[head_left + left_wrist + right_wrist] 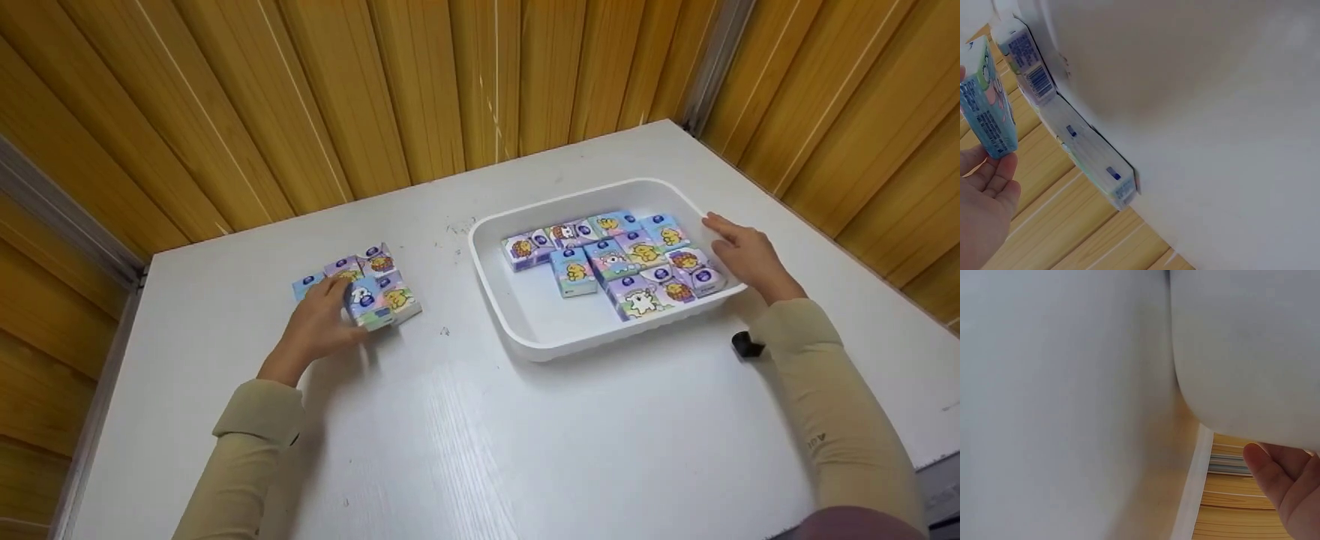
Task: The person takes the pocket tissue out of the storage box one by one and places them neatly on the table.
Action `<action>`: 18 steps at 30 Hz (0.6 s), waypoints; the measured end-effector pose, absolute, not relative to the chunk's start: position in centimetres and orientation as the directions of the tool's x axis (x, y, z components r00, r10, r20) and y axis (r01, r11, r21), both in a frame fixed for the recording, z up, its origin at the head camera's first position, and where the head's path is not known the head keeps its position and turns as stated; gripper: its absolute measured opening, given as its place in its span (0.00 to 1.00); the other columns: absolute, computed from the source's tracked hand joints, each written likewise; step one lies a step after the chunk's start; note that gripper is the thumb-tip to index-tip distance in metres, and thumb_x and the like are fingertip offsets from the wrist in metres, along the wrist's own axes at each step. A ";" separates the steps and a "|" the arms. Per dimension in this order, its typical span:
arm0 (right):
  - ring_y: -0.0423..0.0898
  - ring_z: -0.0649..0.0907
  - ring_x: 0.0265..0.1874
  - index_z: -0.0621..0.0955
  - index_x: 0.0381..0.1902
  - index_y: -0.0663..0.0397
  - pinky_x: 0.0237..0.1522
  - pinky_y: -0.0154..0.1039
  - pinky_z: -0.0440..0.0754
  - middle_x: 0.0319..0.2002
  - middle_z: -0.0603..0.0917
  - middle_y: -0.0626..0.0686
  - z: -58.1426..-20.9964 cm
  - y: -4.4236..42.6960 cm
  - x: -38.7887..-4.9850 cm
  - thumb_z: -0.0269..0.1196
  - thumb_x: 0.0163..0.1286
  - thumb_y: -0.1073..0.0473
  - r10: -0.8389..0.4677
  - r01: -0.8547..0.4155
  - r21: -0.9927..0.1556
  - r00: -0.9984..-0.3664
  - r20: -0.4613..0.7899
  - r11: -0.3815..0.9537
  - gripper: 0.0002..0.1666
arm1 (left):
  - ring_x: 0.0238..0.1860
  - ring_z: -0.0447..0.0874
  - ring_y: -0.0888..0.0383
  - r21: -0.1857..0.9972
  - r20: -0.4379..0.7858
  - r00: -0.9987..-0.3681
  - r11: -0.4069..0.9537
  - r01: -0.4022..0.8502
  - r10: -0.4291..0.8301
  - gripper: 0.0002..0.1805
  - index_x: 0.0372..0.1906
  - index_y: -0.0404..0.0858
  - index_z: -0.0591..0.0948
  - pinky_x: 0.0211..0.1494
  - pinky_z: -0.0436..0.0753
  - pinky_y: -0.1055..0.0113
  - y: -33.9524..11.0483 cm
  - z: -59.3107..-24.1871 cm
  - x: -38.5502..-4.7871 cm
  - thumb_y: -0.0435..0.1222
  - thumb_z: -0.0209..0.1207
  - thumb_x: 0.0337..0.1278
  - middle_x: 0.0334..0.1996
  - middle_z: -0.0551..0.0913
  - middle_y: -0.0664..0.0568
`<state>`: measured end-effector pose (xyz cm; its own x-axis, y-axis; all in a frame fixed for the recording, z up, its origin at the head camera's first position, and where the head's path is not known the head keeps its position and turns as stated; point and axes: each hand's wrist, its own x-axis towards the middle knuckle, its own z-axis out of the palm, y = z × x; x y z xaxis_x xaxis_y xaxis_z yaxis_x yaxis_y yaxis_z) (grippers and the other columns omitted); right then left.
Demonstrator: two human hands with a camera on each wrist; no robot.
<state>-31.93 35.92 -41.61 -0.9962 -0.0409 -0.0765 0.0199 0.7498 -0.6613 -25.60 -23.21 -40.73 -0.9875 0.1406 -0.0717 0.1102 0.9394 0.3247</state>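
Observation:
My left hand (322,321) pinches a blue tissue pack (364,301) with a cartoon print, its fingers at the pack's edge in the left wrist view. Beside and behind it lies a group of purple and blue tissue packs (377,261) on the table. In the left wrist view, two other packs (1095,152) lie end to end. My right hand (752,259) holds the right rim of a white tray (529,346). Several similar packs (645,251) lie flat inside that tray, mostly toward its back and right. The right wrist view shows the fingertips (1264,464) at the rim.
A small black object (746,345) lies on the white table (450,442) near the right forearm. Wood-patterned walls (420,90) stand behind the table and at both sides. The tray's front left floor shows bare white.

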 end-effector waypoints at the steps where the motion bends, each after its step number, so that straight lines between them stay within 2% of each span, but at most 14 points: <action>1: 0.57 0.45 0.67 0.52 0.67 0.49 0.65 0.58 0.43 0.69 0.44 0.51 -41.6 35.9 -31.9 0.40 0.70 0.57 -0.043 0.018 -0.663 -0.996 -0.076 0.748 0.28 | 0.66 0.50 0.40 0.321 -0.076 -0.988 0.941 0.105 0.136 0.48 0.66 0.34 0.53 0.64 0.56 0.45 -23.5 -40.9 -25.5 0.48 0.61 0.39 0.65 0.54 0.38; 7: 0.59 0.46 0.67 0.52 0.67 0.49 0.64 0.58 0.43 0.69 0.45 0.53 -41.6 36.0 -31.9 0.40 0.70 0.57 -0.048 0.005 -0.658 -0.997 -0.062 0.753 0.28 | 0.66 0.48 0.39 0.336 -0.132 -0.986 0.940 0.054 0.103 0.48 0.66 0.34 0.53 0.64 0.56 0.44 -24.6 -41.7 -24.9 0.49 0.61 0.40 0.66 0.52 0.37; 14: 0.60 0.49 0.66 0.55 0.66 0.53 0.65 0.57 0.45 0.68 0.48 0.55 -41.8 36.1 -31.8 0.42 0.69 0.58 -0.061 -0.038 -0.653 -0.998 -0.012 0.756 0.28 | 0.67 0.45 0.40 0.352 -0.216 -0.973 0.936 0.000 0.081 0.49 0.67 0.36 0.52 0.66 0.51 0.45 -24.5 -42.7 -25.0 0.48 0.62 0.40 0.67 0.49 0.39; 18: 0.60 0.48 0.67 0.55 0.66 0.52 0.65 0.57 0.44 0.68 0.48 0.55 -41.7 36.1 -31.8 0.42 0.69 0.58 -0.059 -0.033 -0.655 -0.998 -0.018 0.755 0.28 | 0.67 0.43 0.40 0.340 -0.246 -0.966 0.940 -0.010 0.078 0.47 0.67 0.37 0.52 0.66 0.50 0.45 -24.1 -42.9 -25.1 0.47 0.61 0.44 0.68 0.48 0.40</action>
